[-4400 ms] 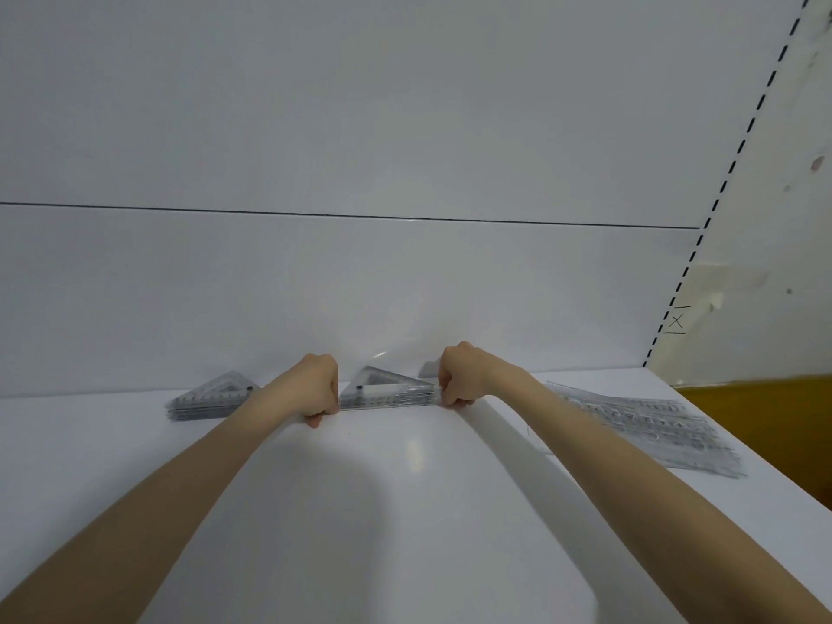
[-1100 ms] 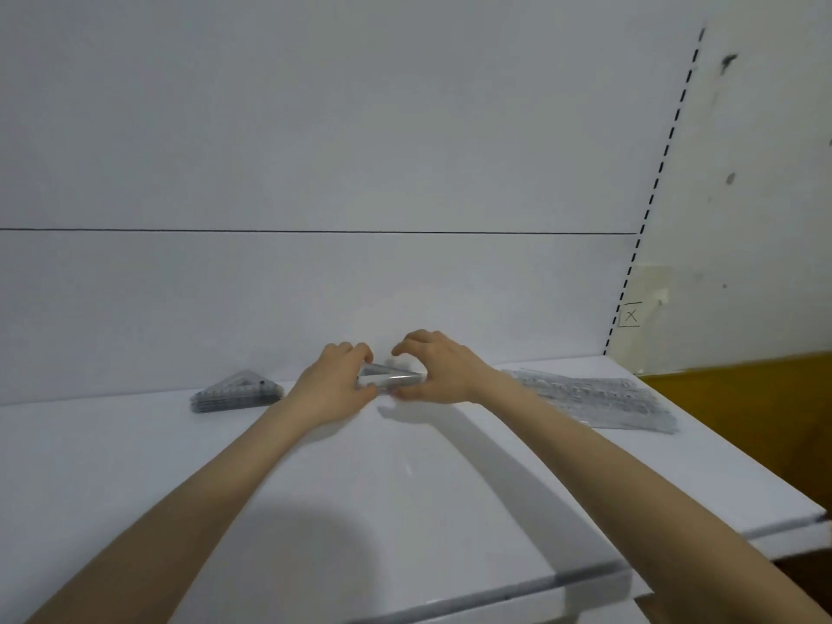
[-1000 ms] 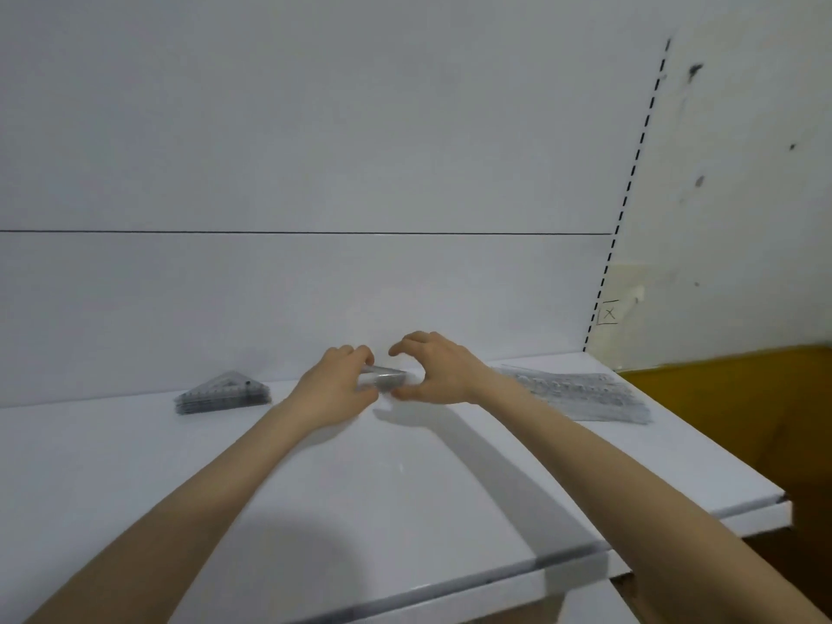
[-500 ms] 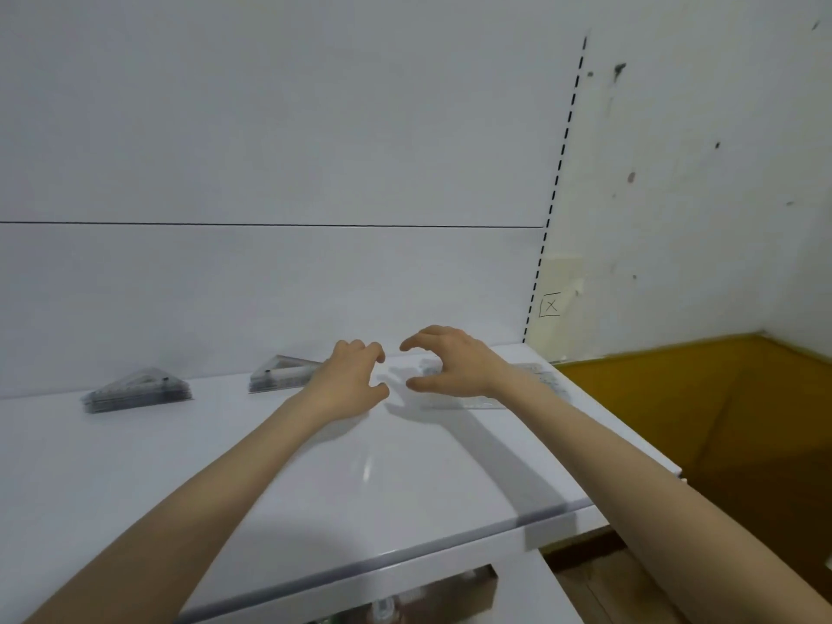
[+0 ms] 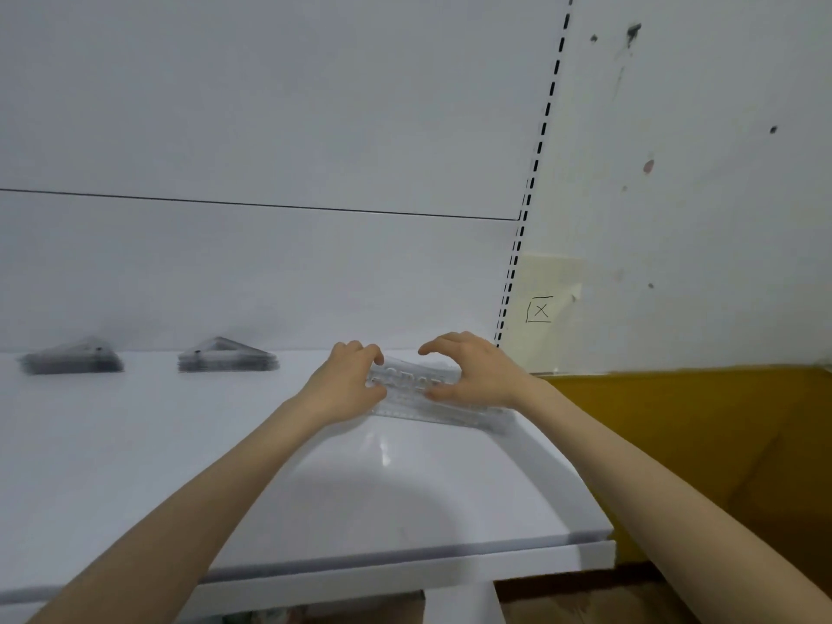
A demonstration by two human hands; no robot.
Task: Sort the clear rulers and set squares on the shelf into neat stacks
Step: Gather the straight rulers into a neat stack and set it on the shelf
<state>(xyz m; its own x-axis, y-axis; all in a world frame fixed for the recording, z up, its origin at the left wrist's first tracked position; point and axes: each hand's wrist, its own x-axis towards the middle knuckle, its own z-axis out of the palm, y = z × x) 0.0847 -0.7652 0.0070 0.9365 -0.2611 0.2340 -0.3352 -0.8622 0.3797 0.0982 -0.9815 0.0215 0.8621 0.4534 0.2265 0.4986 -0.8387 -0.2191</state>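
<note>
While the leftmost set-square stack [image 5: 72,361] and the middle set-square stack [image 5: 227,358] are sitting tidy along the back of the shelf [image 5: 135,466], the ruler pile [image 5: 414,384] is, by my reading, getting its turn. Left hand [image 5: 344,385] is pinching the pile's left end. Right hand [image 5: 479,376] is arching across it, thumb at the near edge, fingers over the far edge. Rulers are lying flat between both grips, right end fanning out past the right wrist. Next move is likely calling for pressing edges flush.
</note>
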